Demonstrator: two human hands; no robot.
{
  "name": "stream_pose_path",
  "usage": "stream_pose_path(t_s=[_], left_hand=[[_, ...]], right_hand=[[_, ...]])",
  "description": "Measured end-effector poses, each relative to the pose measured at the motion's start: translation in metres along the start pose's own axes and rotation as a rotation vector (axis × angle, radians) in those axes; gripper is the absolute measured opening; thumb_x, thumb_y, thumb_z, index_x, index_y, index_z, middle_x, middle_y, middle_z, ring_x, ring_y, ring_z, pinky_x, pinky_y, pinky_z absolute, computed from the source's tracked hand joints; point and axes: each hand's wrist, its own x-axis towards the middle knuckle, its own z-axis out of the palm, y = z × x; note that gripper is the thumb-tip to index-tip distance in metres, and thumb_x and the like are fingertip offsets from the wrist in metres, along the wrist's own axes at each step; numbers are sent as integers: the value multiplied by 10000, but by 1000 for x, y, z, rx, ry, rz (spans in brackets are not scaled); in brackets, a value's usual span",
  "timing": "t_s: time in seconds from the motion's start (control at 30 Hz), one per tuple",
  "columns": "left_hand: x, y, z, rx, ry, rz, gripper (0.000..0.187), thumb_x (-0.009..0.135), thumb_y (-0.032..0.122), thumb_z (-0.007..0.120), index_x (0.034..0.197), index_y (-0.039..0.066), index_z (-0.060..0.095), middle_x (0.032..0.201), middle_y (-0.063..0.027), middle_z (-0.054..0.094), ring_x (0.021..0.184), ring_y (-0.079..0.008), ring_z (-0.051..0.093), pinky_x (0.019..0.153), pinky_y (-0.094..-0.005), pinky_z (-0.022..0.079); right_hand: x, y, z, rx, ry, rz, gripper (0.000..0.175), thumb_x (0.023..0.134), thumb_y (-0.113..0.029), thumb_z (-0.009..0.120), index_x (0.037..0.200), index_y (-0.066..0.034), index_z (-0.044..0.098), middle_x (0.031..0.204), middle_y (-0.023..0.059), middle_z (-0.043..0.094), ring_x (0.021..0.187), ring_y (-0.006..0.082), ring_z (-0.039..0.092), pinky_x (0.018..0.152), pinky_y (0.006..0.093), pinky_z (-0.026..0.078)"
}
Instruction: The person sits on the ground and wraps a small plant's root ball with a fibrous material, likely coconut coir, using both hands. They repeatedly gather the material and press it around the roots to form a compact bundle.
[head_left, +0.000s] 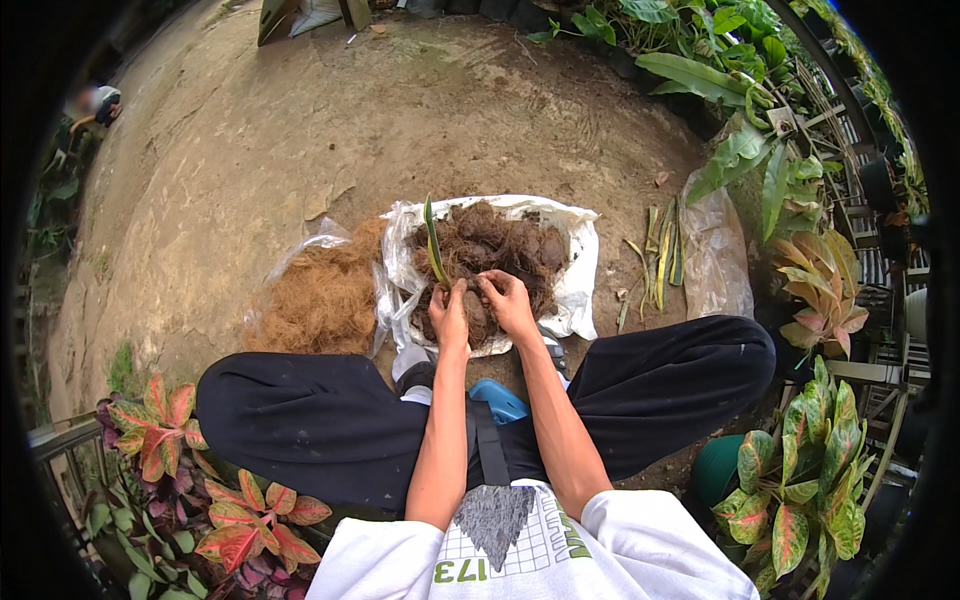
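A snake plant leaf (433, 240) with yellow edges stands upright from the fingers of my left hand (450, 319), which pinches it near its base. My right hand (509, 301) is just beside it, thumb and fingertips together over the dark fibre; whether something is between them is too small to tell. Below both hands lie brown, fibrous round clumps (538, 244), like balls of soil wrapped in coir. They rest in an opened white plastic sack (581, 289) on the ground between my feet. One clump (477, 315) shows between my wrists.
Loose orange-brown coconut fibre (322, 300) spills from a clear bag at left. Cut snake plant leaves (664, 255) and a clear plastic bag (716, 255) lie at right. Potted plants (795, 465) crowd both sides. A blue plastic object (499, 400) sits beneath my arms. Another person (97, 105) crouches far left.
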Motion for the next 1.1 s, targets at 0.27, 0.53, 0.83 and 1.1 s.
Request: stream_pose_path(t_s=[0.27, 0.53, 0.83, 1.1], left_hand=[[8, 1, -5, -52, 124, -53, 309, 910, 229, 658, 1131, 21, 605, 1056, -40, 616, 933, -149, 569, 835, -286, 446], [6, 3, -7, 23, -7, -39, 251, 906, 201, 656, 1068, 12, 626, 983, -36, 631, 876, -134, 570, 776, -283, 457], [6, -5, -2, -40, 49, 28, 236, 904, 167, 640, 1081, 12, 623, 1002, -45, 640, 899, -145, 581, 806, -292, 460], [11, -17, -6, -170, 143, -35, 278, 911, 204, 648, 1103, 6, 612, 1037, -46, 634, 917, -154, 589, 818, -293, 466]], right_hand=[[3, -6, -19, 216, -28, 145, 348, 963, -239, 624, 1180, 32, 621, 1070, 123, 674, 901, 144, 648, 784, 279, 533], [-1, -8, -7, -270, -130, 0, 418, 897, -292, 653, 1104, 70, 669, 1074, 187, 703, 1010, 243, 664, 879, 366, 501], [-3, 10, 10, 87, 31, 114, 321, 926, -188, 666, 1108, 75, 641, 1017, 111, 683, 894, 138, 607, 773, 286, 492], [-6, 4, 5, 635, 72, 267, 366, 929, -201, 678, 1208, 20, 594, 1024, 56, 649, 843, 116, 617, 716, 267, 517]])
